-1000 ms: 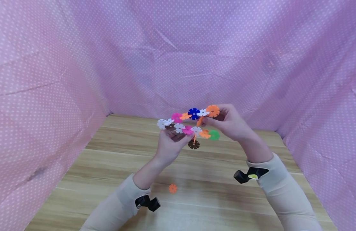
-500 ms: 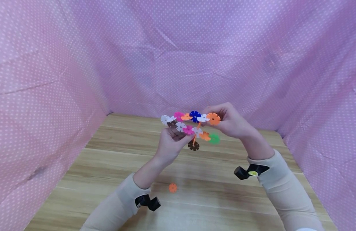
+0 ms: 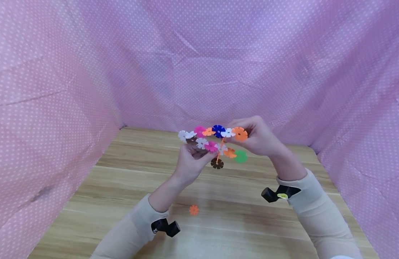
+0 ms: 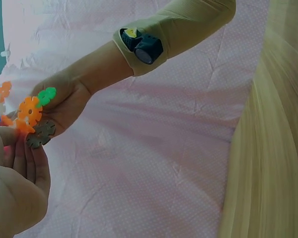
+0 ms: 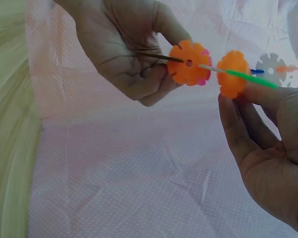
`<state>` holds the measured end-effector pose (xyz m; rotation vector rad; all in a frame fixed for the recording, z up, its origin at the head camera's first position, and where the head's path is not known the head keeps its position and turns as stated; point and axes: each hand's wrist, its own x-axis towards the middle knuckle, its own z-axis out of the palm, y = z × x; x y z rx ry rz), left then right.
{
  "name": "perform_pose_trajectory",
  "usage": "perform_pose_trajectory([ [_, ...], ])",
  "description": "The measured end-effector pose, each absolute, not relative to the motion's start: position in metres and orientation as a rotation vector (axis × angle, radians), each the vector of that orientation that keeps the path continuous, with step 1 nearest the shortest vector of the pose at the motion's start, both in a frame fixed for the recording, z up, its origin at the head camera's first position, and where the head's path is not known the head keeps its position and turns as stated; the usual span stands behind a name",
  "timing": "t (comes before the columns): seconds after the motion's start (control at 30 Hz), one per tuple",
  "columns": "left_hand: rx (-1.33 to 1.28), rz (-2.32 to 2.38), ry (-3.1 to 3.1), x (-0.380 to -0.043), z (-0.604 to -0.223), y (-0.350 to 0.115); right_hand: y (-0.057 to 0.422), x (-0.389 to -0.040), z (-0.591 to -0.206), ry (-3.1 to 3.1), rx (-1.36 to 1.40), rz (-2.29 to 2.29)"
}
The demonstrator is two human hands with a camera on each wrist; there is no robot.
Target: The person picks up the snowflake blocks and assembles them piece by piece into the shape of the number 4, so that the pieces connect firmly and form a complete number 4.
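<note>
Both hands hold up a chain of notched plastic snowflake discs joined edge to edge, above the wooden table. In the head view it folds into two rows: the far one has a blue disc [image 3: 218,131] and a large orange disc [image 3: 239,134] at its right end; the near one ends in a green disc [image 3: 240,156]. A brown disc [image 3: 217,164] hangs below on edge-on orange pieces. My left hand [image 3: 190,165] pinches the near row around its pink disc [image 3: 211,146]. My right hand [image 3: 259,138] grips the far row's right part, fingertips partly hidden behind the discs.
A single loose orange disc [image 3: 193,210] lies on the wooden table [image 3: 122,187], nearer than the hands. Pink dotted cloth [image 3: 199,72] walls the table at the back and both sides. Each sleeve carries a black wrist camera [image 3: 167,227].
My right hand's fingers have shifted, and the far row's right end has come down a little towards the near row. The left hand and the loose disc have stayed in place.
</note>
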<state>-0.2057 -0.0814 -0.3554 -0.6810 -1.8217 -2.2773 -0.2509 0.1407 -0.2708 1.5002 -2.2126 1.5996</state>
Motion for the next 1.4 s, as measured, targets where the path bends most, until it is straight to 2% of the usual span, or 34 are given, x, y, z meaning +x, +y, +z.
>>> perform_pose_trajectory([
  [0.27, -0.554, -2.246, -1.732, -0.205, -0.355, -0.084, 0.146, -0.255, -0.300, -2.350, 1.019, 1.775],
  [0.4, -0.524, -2.224, -1.684, -0.205, -0.354, -0.087, 0.146, -0.258, -0.334, -2.484, 0.941, 1.764],
  [0.63, -0.472, -2.253, -1.652, -0.203, -0.352, -0.089, 0.124, -0.249, -0.400, -2.746, 1.163, 1.528],
  [0.83, -0.457, -2.272, -1.645, -0.202, -0.350, -0.088, 0.104, -0.238, -0.436, -2.836, 1.348, 1.347],
  [1.13, -0.448, -2.246, -1.685, -0.201, -0.351, -0.089, 0.077, -0.217, -0.469, -2.896, 1.601, 1.035],
  [1.4, -0.482, -2.223, -1.709, -0.198, -0.351, -0.089, 0.061, -0.205, -0.482, -2.801, 1.776, 0.731],
])
